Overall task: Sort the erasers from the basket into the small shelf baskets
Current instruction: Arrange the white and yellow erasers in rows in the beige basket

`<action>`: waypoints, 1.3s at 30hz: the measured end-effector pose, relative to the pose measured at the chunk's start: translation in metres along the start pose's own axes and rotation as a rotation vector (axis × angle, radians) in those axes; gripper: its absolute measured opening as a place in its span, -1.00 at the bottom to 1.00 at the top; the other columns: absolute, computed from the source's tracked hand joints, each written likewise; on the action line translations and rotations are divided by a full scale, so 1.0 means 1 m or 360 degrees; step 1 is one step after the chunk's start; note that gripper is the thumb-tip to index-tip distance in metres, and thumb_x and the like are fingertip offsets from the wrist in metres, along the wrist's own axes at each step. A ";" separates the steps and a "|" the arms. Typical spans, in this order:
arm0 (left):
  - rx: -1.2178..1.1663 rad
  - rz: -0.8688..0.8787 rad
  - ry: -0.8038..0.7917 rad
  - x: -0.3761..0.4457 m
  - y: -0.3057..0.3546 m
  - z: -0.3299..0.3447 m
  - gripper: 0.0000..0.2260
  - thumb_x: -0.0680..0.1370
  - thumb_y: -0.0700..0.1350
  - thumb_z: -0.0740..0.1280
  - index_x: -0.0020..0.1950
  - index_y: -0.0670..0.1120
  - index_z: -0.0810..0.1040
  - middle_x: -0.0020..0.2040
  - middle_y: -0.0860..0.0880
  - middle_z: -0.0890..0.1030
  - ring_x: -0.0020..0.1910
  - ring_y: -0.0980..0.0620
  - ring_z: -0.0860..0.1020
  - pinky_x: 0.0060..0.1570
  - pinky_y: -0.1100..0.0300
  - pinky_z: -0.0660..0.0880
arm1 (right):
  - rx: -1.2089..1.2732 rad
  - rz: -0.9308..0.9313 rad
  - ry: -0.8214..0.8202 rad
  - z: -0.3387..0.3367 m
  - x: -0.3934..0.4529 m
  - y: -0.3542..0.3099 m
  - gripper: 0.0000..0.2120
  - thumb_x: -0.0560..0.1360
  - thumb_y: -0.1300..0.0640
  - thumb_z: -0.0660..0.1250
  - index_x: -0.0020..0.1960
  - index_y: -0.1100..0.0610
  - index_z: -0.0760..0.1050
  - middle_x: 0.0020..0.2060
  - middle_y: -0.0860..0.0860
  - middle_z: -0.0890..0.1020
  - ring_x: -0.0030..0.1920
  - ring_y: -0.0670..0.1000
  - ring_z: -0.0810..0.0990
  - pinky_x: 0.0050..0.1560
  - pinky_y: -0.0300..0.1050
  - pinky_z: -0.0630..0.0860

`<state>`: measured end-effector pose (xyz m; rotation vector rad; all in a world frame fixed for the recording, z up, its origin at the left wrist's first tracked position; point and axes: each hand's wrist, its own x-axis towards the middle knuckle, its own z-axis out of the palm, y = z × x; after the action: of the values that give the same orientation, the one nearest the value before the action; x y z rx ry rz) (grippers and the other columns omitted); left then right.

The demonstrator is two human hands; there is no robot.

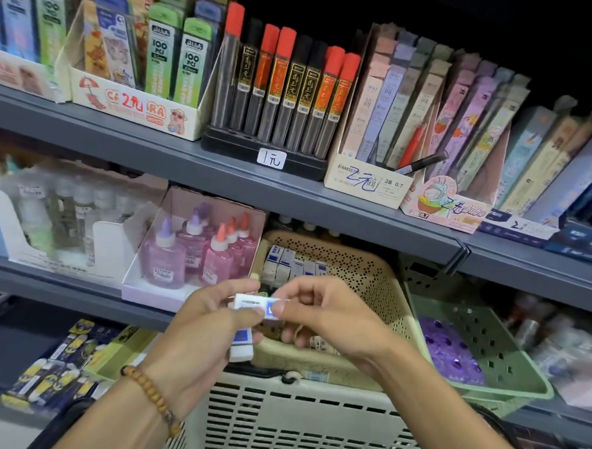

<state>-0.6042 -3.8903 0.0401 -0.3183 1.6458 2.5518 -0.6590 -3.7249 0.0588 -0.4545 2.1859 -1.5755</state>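
Now, eraser (254, 303) pinched between left hand (204, 332), right hand (323, 312)

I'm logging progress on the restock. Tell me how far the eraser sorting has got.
Done: a row of boxed erasers already stands in the beige shelf basket.
In hand: both hands pinch one white-and-blue eraser, left hand and right hand; the left also holds a second eraser.
Left: the white slatted basket sits below; its contents are hidden, so the remainder is unclear.
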 end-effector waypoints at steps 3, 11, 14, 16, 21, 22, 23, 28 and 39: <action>-0.0154 -0.0037 0.0041 0.001 0.002 -0.002 -0.54 0.42 -0.58 0.12 0.16 -0.20 0.53 0.04 -0.26 0.64 -0.05 -0.07 0.65 -0.24 0.16 0.53 | 0.0262 0.0145 0.0117 -0.020 0.009 0.007 -0.94 0.54 0.25 0.36 0.01 0.23 0.56 -0.22 0.12 0.69 -0.29 0.08 0.68 -0.37 -0.19 0.59; -0.0103 0.0051 -0.0095 -0.001 0.005 -0.005 -0.76 0.53 -0.39 0.29 0.17 -0.22 0.52 -0.04 -0.18 0.70 -0.09 -0.13 0.69 -0.18 0.14 0.65 | -0.0017 0.0392 0.0664 -0.075 0.069 0.031 -0.88 0.50 0.17 0.42 -0.17 0.20 0.68 -0.47 0.01 0.57 -0.52 -0.08 0.43 -0.56 -0.25 0.32; -0.0011 0.0053 -0.0053 -0.001 0.005 -0.006 -0.82 0.50 -0.35 0.35 0.10 -0.25 0.58 -0.12 -0.18 0.71 -0.16 -0.13 0.70 -0.27 0.24 0.62 | -0.0177 0.0485 0.0546 -0.082 0.097 0.032 -0.81 0.54 0.12 0.38 -0.10 0.26 0.59 -0.44 0.01 0.53 -0.49 -0.06 0.39 -0.57 -0.25 0.25; 0.0010 0.0054 0.0000 -0.001 0.005 -0.007 -0.83 0.48 -0.33 0.39 0.07 -0.27 0.59 -0.16 -0.19 0.71 -0.19 -0.15 0.70 -0.29 0.25 0.62 | -0.0273 0.0514 0.0510 -0.080 0.113 0.034 -0.81 0.54 0.12 0.38 -0.20 0.19 0.54 -0.42 0.03 0.52 -0.48 -0.06 0.39 -0.55 -0.25 0.27; 0.0043 0.0066 0.0114 0.001 0.002 -0.007 -0.84 0.46 -0.30 0.42 0.03 -0.27 0.60 -0.20 -0.19 0.70 -0.23 -0.16 0.70 -0.30 0.23 0.62 | -0.0528 0.0400 0.0608 -0.070 0.127 0.038 -0.76 0.56 0.14 0.34 -0.27 0.16 0.56 -0.46 0.04 0.57 -0.50 -0.03 0.43 -0.51 -0.21 0.33; 0.0069 0.0062 0.0124 0.002 0.001 -0.006 -0.84 0.46 -0.29 0.43 0.03 -0.26 0.60 -0.20 -0.18 0.71 -0.23 -0.14 0.70 -0.31 0.24 0.62 | -0.0553 0.0356 0.0638 -0.068 0.123 0.037 -0.79 0.56 0.10 0.33 -0.22 0.14 0.59 -0.41 0.03 0.62 -0.45 -0.03 0.48 -0.43 -0.19 0.40; 0.0096 0.0059 0.0131 0.002 0.001 -0.005 -0.85 0.47 -0.28 0.43 0.03 -0.24 0.60 -0.20 -0.16 0.71 -0.23 -0.12 0.70 -0.33 0.25 0.61 | -0.0591 0.0301 0.0674 -0.067 0.119 0.036 -0.82 0.56 0.05 0.33 -0.13 0.11 0.63 -0.33 0.01 0.66 -0.37 -0.01 0.54 -0.31 -0.15 0.46; 0.0220 0.0064 0.0174 0.003 -0.003 0.003 -0.90 0.48 -0.23 0.43 -0.01 -0.16 0.63 -0.23 -0.06 0.71 -0.25 -0.05 0.70 -0.36 0.27 0.59 | -0.0892 0.0099 0.0611 -0.056 0.094 0.032 -0.79 0.47 -0.16 0.39 0.02 -0.08 0.60 -0.21 -0.21 0.66 -0.23 -0.15 0.60 -0.16 -0.30 0.47; 0.0235 0.0104 0.0160 0.003 -0.006 0.000 -0.89 0.49 -0.23 0.42 0.00 -0.15 0.63 -0.22 -0.07 0.71 -0.24 -0.06 0.70 -0.40 0.30 0.54 | -0.0999 0.0228 0.0402 -0.066 0.108 0.032 -0.52 0.33 -0.06 0.57 0.18 -0.05 0.49 0.04 -0.14 0.56 -0.02 -0.13 0.54 -0.16 -0.29 0.44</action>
<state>-0.6065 -3.8885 0.0342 -0.3924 1.8986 2.4786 -0.7859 -3.7132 0.0321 -0.2708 2.8266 -0.8840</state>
